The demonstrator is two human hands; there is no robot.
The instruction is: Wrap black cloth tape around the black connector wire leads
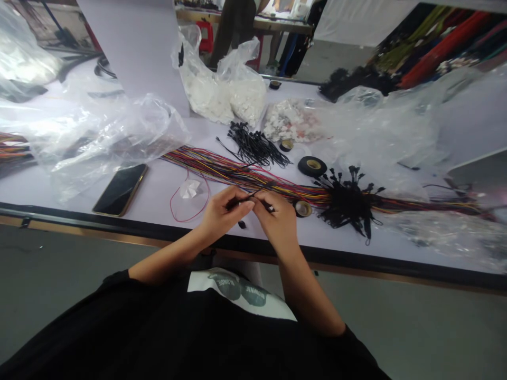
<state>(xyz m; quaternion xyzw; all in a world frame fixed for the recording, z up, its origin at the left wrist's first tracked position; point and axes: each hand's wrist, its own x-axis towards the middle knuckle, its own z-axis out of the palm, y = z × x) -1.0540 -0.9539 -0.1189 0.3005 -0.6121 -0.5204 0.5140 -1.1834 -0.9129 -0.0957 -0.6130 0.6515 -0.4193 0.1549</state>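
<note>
Shirt [166, 332] cropped below; fingers [242, 210] partly hide black strand [262, 188].

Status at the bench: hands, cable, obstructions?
Left hand and right hand pinched on thin black cable. Wire bundle just beyond. Tape roll close by right hand.

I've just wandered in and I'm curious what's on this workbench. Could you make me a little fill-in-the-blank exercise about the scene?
1. The left grip and right grip meet at a thin strand whose colour is ____.
2. The phone lies on the table to the person's ____ side.
3. On the white panel of the person's shirt, BLONDIE stands beside the word ____.
4. Beyond the table, the plastic seat in the background is coloured ____.

Missing words: black; left; BROWNIE; red.
</note>
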